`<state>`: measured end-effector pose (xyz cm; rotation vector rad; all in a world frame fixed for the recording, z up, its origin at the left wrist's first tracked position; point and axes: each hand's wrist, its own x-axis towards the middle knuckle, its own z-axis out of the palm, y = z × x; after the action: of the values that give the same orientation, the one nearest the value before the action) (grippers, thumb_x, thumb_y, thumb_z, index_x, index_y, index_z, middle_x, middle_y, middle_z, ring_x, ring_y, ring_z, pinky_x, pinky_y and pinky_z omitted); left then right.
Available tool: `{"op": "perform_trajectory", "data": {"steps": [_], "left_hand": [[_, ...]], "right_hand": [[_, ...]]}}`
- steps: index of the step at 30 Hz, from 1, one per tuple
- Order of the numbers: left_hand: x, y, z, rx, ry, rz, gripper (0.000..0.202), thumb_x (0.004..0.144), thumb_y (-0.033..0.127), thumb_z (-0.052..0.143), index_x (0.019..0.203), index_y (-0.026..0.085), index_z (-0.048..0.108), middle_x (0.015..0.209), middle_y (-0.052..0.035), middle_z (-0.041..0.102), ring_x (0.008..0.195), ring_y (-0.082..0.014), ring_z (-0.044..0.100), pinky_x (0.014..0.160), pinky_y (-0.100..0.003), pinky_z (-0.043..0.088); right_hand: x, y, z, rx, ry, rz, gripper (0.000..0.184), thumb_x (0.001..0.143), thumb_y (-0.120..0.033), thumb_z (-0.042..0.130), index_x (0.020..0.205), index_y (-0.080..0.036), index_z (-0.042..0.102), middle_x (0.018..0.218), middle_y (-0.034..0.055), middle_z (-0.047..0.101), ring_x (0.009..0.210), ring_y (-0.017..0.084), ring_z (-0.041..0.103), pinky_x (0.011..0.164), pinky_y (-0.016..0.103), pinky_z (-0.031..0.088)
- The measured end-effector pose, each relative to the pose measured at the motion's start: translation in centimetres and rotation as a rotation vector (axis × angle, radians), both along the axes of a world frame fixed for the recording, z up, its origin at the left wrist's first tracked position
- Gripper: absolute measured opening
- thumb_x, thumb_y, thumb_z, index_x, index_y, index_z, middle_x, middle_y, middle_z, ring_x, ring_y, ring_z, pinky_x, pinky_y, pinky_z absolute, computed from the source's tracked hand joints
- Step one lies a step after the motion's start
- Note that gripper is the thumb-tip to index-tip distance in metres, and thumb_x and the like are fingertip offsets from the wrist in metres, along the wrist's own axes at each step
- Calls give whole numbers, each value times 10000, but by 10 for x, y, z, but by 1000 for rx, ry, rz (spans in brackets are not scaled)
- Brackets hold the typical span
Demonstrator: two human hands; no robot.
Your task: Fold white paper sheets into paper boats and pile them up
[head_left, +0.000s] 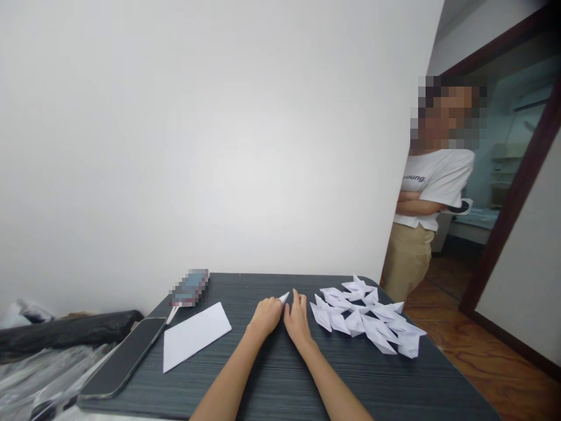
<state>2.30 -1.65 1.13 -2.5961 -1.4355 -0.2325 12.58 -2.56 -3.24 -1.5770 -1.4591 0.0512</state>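
Observation:
My left hand point(266, 314) is closed around a small folded piece of white paper point(284, 297), whose pointed tip sticks out past the fingers. Beside it, my right hand point(298, 319) has its fingers stretched out and the index finger raised. Its thumb side is close to the paper, but I cannot tell whether it touches. Most of the piece is hidden by my left hand. To the right lies a cluster of folded white paper boats point(356, 320), several of them close together. A stack of flat white paper sheets point(196, 336) lies to the left.
The dark table point(280, 380) stands against a white wall. At its left edge lies a black phone point(125, 358), with a blurred-out device point(190, 289) farther back. Plastic-wrapped items point(48, 368) are left of the table. A person point(432, 187) with folded arms stands by the doorway.

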Motion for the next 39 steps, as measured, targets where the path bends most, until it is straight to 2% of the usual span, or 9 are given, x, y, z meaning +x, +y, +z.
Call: {"op": "perform_trajectory", "data": {"steps": [2, 4, 6, 8, 12, 21, 28, 33, 39], "left_hand": [[2, 1, -4, 15, -25, 10, 280, 822, 159, 279, 851, 112, 553, 806, -121, 582, 741, -198, 568, 639, -289, 429], [3, 2, -7, 26, -47, 14, 264, 814, 139, 282, 853, 106, 541, 818, -121, 578, 748, -205, 567, 629, -292, 430], [4, 3, -9, 33, -69, 10, 252, 809, 129, 284, 858, 107, 531, 814, -114, 579, 745, -209, 567, 615, -295, 431], [4, 4, -11, 34, -90, 10, 251, 810, 129, 279, 850, 110, 526, 798, -106, 582, 734, -207, 568, 606, -293, 431], [3, 5, -12, 21, -144, 37, 271, 834, 173, 242, 847, 121, 508, 787, -102, 585, 721, -195, 573, 603, -280, 424], [6, 3, -16, -21, -192, 69, 288, 858, 221, 194, 1050, 115, 381, 807, -124, 595, 730, -196, 586, 609, -277, 425], [2, 4, -18, -38, -262, 39, 251, 848, 254, 243, 976, 129, 419, 773, -110, 603, 698, -199, 589, 601, -280, 421], [1, 6, -22, 8, -452, -34, 271, 844, 242, 249, 966, 132, 465, 732, -95, 610, 666, -185, 585, 591, -263, 410], [2, 12, -25, -69, -872, -81, 288, 784, 277, 399, 997, 143, 539, 552, -19, 590, 477, -120, 535, 501, -204, 392]], "right_hand": [[1, 5, 0, -8, 91, 84, 379, 748, -206, 366, 1097, -81, 445, 841, 98, 524, 747, 187, 517, 726, 291, 394], [3, 7, 1, -51, 146, 179, 307, 767, -274, 362, 944, -112, 554, 755, 80, 565, 663, 172, 536, 676, 273, 409], [4, 8, 3, -75, 181, 253, 293, 770, -317, 365, 803, -152, 605, 714, 69, 600, 643, 170, 552, 648, 258, 410], [4, 9, 5, -95, 218, 284, 296, 768, -334, 370, 753, -173, 619, 697, 59, 625, 636, 172, 566, 626, 249, 408], [4, 10, 7, -124, 246, 285, 316, 770, -340, 363, 723, -181, 632, 648, 49, 640, 596, 175, 576, 570, 238, 397], [4, 8, 7, -84, 238, 288, 282, 754, -273, 372, 726, -170, 633, 652, 46, 643, 589, 158, 579, 554, 218, 394], [4, 10, 3, -9, 182, 239, 209, 697, -213, 424, 752, -145, 614, 652, 49, 616, 545, 133, 548, 538, 204, 393], [7, 7, 5, -25, 184, 257, 281, 740, -315, 410, 603, -150, 591, 483, 20, 558, 423, 115, 488, 416, 192, 323], [14, 2, 10, -69, 367, 347, 320, 747, -378, 408, 727, -139, 620, 406, -8, 523, 323, 100, 467, 378, 190, 342]]}}
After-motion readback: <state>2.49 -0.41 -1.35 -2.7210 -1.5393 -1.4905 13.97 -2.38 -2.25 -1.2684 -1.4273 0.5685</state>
